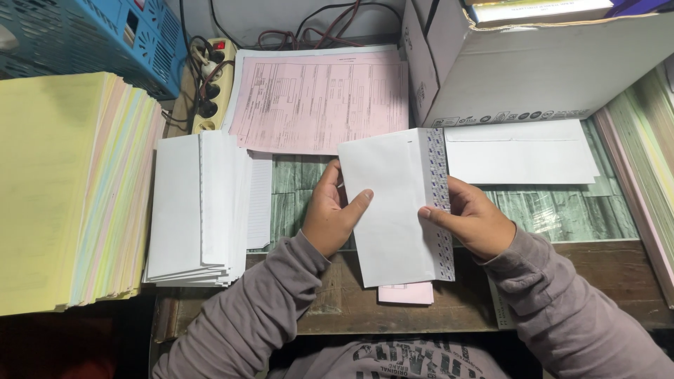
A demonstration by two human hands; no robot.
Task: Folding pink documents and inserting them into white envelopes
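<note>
Where the desk (547,210) shows bare, its surface is a green wood-pattern sheet ending in a brown wooden front edge. At the left edge, one tall stack of coloured paper (67,193), yellow on top, is cut off by the frame. At the back right corner, one white cardboard box (519,70) runs out of view at the top; its contents are hard to make out. At the back centre lies one stack of pink printed forms (319,102), the print too small to read. Between the coloured paper and the desk centre sits one pile of white envelopes (200,210); the count cannot be determined. One single white envelope (519,153) lies flat just in front of the box. One power strip (210,88) with several plugs stands at the back left, partly hidden by the forms.

Over the front edge, near the centre, both hands grasp one held envelope (393,207), upright, its patterned inner flap on the right side. The left hand (330,214) clasps the left edge, thumb across the face. The right hand (474,221) pinches the flap edge. One pink slip (407,293) protrudes below the held envelope, mostly hidden.
</note>
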